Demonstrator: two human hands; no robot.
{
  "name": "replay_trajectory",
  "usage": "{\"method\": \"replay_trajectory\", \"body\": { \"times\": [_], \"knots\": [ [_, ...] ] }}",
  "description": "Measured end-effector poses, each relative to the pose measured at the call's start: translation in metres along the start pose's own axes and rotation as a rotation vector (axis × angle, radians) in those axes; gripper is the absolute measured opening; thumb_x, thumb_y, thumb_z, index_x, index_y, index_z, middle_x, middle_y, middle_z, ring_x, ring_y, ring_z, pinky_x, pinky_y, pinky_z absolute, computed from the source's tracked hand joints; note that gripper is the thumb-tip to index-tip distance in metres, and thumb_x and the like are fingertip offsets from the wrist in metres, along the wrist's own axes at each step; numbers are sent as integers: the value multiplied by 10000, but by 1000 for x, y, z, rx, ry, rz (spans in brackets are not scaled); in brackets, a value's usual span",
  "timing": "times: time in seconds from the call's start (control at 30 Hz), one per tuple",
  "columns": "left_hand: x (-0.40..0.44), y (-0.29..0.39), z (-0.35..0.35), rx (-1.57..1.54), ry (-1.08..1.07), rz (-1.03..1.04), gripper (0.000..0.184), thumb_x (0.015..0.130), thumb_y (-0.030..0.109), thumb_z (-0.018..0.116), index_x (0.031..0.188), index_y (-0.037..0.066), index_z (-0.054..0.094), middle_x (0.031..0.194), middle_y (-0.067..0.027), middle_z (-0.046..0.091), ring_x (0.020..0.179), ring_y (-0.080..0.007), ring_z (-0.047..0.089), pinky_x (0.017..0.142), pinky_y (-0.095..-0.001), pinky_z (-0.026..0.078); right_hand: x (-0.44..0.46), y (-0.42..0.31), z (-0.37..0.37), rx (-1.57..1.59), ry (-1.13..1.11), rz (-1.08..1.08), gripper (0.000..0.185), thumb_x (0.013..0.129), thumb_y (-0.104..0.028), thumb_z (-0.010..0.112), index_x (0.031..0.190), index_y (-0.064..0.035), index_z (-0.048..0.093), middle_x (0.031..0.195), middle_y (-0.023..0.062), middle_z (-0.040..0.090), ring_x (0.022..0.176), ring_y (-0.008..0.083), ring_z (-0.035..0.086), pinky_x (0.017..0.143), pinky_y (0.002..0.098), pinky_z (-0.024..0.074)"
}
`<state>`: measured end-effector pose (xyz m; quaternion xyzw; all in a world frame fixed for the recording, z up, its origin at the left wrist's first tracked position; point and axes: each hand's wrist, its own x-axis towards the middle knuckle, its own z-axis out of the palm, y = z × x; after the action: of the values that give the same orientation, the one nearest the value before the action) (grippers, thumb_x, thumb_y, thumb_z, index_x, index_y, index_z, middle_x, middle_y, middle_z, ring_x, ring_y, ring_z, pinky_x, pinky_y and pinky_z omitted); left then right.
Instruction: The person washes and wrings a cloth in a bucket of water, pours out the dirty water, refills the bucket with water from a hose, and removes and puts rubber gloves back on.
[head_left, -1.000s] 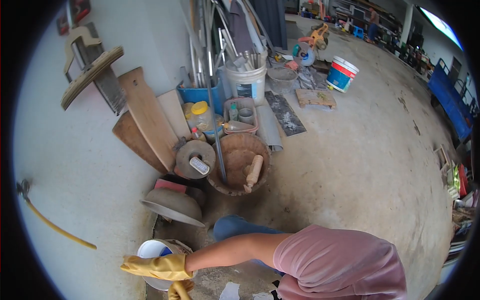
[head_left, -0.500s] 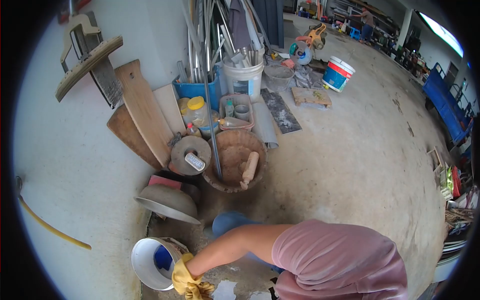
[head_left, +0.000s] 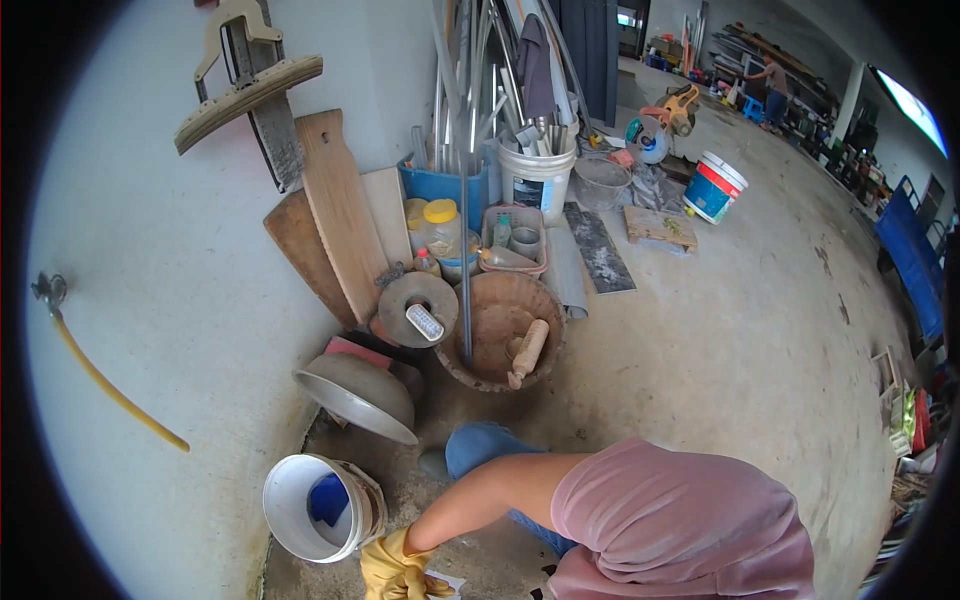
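Observation:
My right hand (head_left: 397, 570), in a yellow rubber glove, is low at the bottom edge of the view, beside a white bucket (head_left: 371, 500). Its fingers look curled downward; the frame edge and the glove hide what they hold, if anything. A small white patch (head_left: 446, 582) shows on the floor right by the glove. Inside the bucket lies something blue (head_left: 328, 499). My bare forearm and pink sleeve (head_left: 680, 520) cross the lower view, with a blue-clad knee (head_left: 487, 446) behind. My left hand is out of view.
A metal bowl (head_left: 358, 400) leans by the wall. Beyond it stand a round brown tub (head_left: 490, 335) with a bottle (head_left: 530, 350), a round grey disc (head_left: 405, 300) bearing a brush (head_left: 425, 322), and wooden boards (head_left: 340, 215). A yellow hose (head_left: 115, 380) hangs left. Another person (head_left: 774, 90) is far back.
The view has shifted, so the surroundings sit farther right and mostly lower. My right hand has moved slightly away from the bucket's rim and less white shows on the floor.

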<state>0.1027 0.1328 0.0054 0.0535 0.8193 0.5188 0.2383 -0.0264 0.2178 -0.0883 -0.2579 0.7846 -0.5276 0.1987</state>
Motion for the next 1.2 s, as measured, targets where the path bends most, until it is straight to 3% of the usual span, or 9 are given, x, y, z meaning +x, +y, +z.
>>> {"method": "replay_trajectory", "body": {
  "times": [0.2,0.43,0.53,0.73,0.87,0.9,1.03,1.13,1.2],
  "knots": [
    [3,11,-6,74,2,73,379,988,362,576,859,30,703,708,-68,688,646,-174,628,651,-309,495,2,-12,-5,86,-11,-40,487,1010,-336,472,1456,-146,423,1507,106,421,1413,279,366,1170,514,261],
    [38,-26,-30,-554,372,191,425,1072,260,361,1306,-68,497,1228,-138,632,1236,-178,499,1238,-505,138,13,-31,-30,238,-31,-83,476,1014,-330,465,1457,-160,424,1521,93,410,1423,275,355,1178,520,251],
    [49,8,-37,-260,521,57,372,1018,345,553,913,-6,610,702,-71,635,548,-126,607,531,-242,502,18,-39,-40,292,-42,-102,472,1016,-327,462,1458,-166,424,1527,88,405,1428,273,351,1181,522,247],
    [71,-12,-24,-534,325,64,439,979,476,586,972,39,621,747,-38,660,605,-108,620,570,-217,494,26,-51,-51,366,-67,-146,463,1020,-321,456,1460,-179,424,1539,78,396,1437,268,341,1187,527,239],
    [77,-18,-25,-571,334,215,427,976,449,607,864,37,633,738,-37,663,580,-94,582,560,-231,463,33,-59,-59,402,-94,-188,458,1022,-318,452,1460,-187,425,1547,71,390,1443,266,335,1191,530,234],
    [72,-12,-25,-503,359,231,411,976,427,618,843,38,636,724,-29,655,582,-94,562,570,-247,457,34,-60,-60,417,-100,-202,457,1023,-317,450,1461,-189,425,1549,69,388,1445,265,334,1192,530,232],
    [72,-12,-25,-337,444,172,295,1001,238,597,1067,-40,666,863,-52,682,710,-121,599,669,-270,488,49,-74,-49,543,-202,-300,452,1025,-313,446,1462,-197,425,1557,62,382,1451,262,328,1197,534,227],
    [62,11,-27,28,395,113,284,991,259,592,1105,17,683,790,-61,702,737,-137,634,716,-303,504,66,-79,-60,815,-351,-410,449,1027,-310,443,1462,-203,426,1563,57,378,1456,260,323,1200,536,223],
    [65,12,-26,-84,242,53,294,1005,288,569,1053,20,681,811,-65,704,780,-145,654,740,-309,513,81,-80,-77,1067,-514,-490,447,1028,-309,441,1463,-207,426,1567,53,375,1459,259,320,1202,537,220]
  ]
}}
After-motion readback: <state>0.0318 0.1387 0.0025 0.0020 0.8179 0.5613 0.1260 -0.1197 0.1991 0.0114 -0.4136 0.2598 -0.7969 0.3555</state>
